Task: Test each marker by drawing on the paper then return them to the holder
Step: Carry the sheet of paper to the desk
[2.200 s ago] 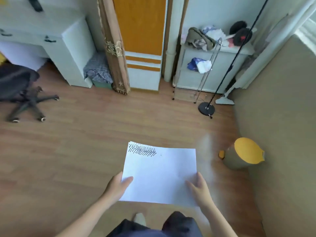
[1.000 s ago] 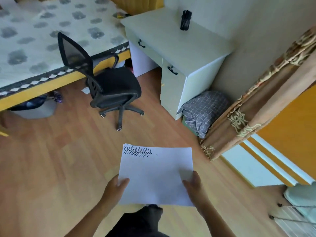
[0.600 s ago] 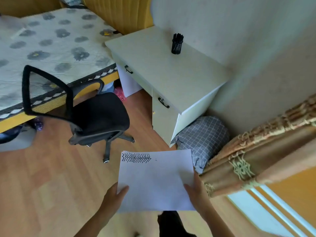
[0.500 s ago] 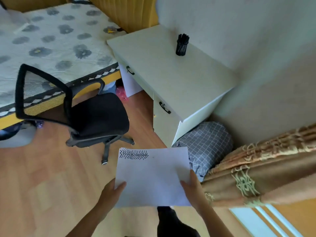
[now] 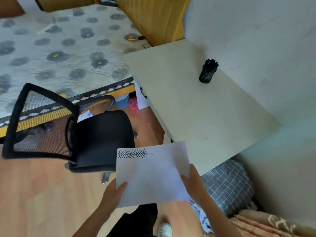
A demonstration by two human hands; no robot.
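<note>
Sheet of paper (image 5: 152,175), bearing a row of black zigzag strokes along its 11 o'clock corner, pinched at its lower edges by the left hand (image 5: 113,194) and right hand (image 5: 195,185) above the floor, with the black marker holder (image 5: 207,72) standing on the desk (image 5: 196,103) toward 1 o'clock.

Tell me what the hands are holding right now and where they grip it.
Both hold the sheet of paper: left hand at its lower left edge, right hand at its lower right edge.

Bare forearms (image 5: 95,218), dark trousers (image 5: 136,221) (white shoe (image 5: 164,229))
</note>
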